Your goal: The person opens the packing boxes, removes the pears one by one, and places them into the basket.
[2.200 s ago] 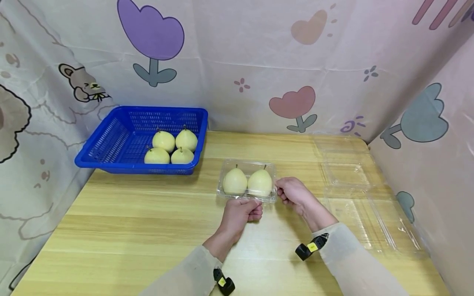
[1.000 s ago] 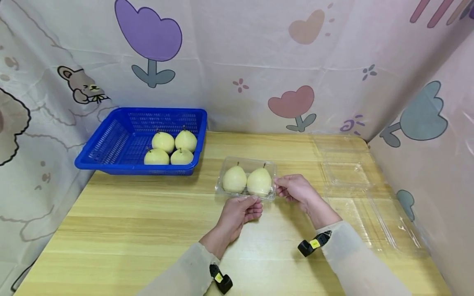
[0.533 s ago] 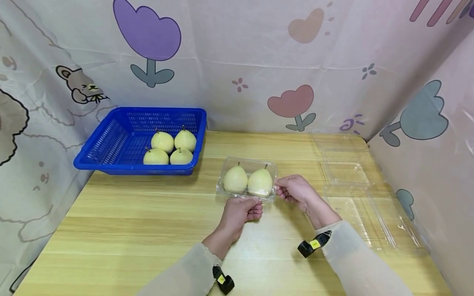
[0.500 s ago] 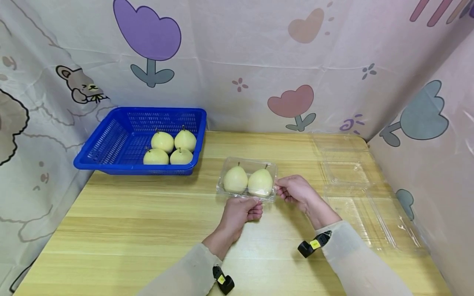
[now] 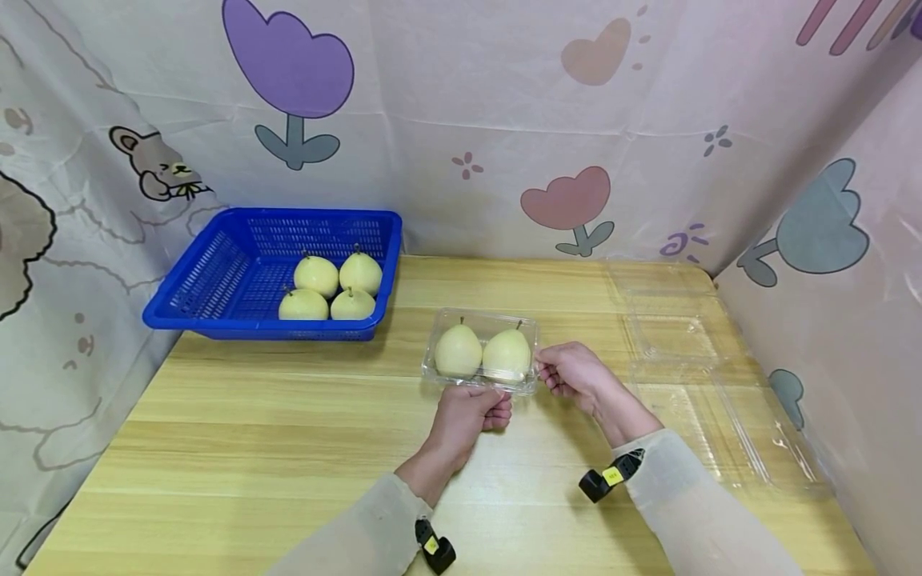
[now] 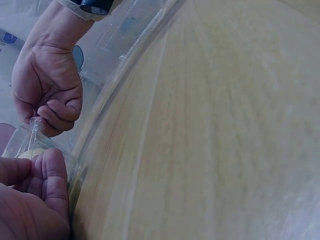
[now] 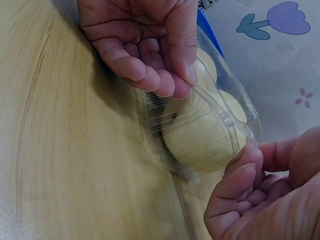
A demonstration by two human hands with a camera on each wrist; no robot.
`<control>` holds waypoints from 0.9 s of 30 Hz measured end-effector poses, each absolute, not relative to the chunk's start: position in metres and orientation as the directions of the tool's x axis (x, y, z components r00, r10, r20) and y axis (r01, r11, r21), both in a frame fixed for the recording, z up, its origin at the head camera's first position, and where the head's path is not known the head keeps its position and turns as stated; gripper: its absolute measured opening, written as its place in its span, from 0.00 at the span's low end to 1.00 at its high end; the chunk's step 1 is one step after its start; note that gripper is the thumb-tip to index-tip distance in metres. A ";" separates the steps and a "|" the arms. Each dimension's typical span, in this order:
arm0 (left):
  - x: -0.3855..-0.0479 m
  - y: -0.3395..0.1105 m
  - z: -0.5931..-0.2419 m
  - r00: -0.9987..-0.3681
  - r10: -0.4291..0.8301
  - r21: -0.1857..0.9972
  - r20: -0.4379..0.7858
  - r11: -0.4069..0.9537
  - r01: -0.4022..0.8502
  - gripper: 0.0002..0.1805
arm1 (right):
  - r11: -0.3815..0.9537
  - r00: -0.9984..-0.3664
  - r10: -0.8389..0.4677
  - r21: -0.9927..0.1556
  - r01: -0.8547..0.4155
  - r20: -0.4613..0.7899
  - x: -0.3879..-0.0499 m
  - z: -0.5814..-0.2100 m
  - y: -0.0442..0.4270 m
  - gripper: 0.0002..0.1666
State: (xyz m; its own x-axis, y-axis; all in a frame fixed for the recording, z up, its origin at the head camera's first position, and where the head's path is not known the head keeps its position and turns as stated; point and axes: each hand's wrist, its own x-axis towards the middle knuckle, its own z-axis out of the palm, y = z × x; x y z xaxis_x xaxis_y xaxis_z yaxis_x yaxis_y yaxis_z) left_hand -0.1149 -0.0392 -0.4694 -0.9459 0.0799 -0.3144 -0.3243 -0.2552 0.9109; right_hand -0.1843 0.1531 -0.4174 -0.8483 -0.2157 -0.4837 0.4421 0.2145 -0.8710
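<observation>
Two pale yellow pears, a left one point(image 5: 458, 352) and a right one point(image 5: 507, 356), stand side by side in a clear plastic clamshell box point(image 5: 490, 318) at mid-table. Its lid lies over them; whether the rim is snapped fast I cannot tell. My left hand point(image 5: 458, 420) pinches the front rim near its right corner between thumb and curled fingers. At the box's right side, my right hand point(image 5: 576, 374) pinches the rim. The right wrist view shows both thumbs on the clear rim point(image 7: 225, 117), with a pear point(image 7: 197, 140) behind the plastic.
A blue plastic basket point(image 5: 173, 314) holding several pears point(image 5: 315, 276) stands at the back left. Clear plastic boxes point(image 5: 677, 336) lie along the table's right side, with an opened one point(image 5: 684, 424) nearer the front. Printed cloth point(image 5: 432, 96) hangs behind the wooden table point(image 5: 288, 448).
About a second ago the left fingers were looser and the box sat slightly farther back; now the left fingers are curled tighter. Both hands have stayed at the same rims. Basket and pears are unchanged.
</observation>
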 end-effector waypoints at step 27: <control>-0.112 -0.039 -0.467 -0.951 0.060 0.927 -0.304 -0.211 -0.310 0.12 | 0.212 -0.845 -0.230 -0.872 0.440 -0.482 -0.185 -0.418 0.154 0.14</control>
State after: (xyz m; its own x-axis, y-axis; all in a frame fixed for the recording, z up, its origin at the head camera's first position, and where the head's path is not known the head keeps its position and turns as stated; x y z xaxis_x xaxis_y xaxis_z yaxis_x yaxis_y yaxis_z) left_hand -0.1120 -0.0388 -0.4671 -0.9507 0.0601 -0.3041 -0.3099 -0.2110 0.9271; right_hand -0.1847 0.1539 -0.4175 -0.8451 -0.2304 -0.4824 0.4401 0.2123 -0.8725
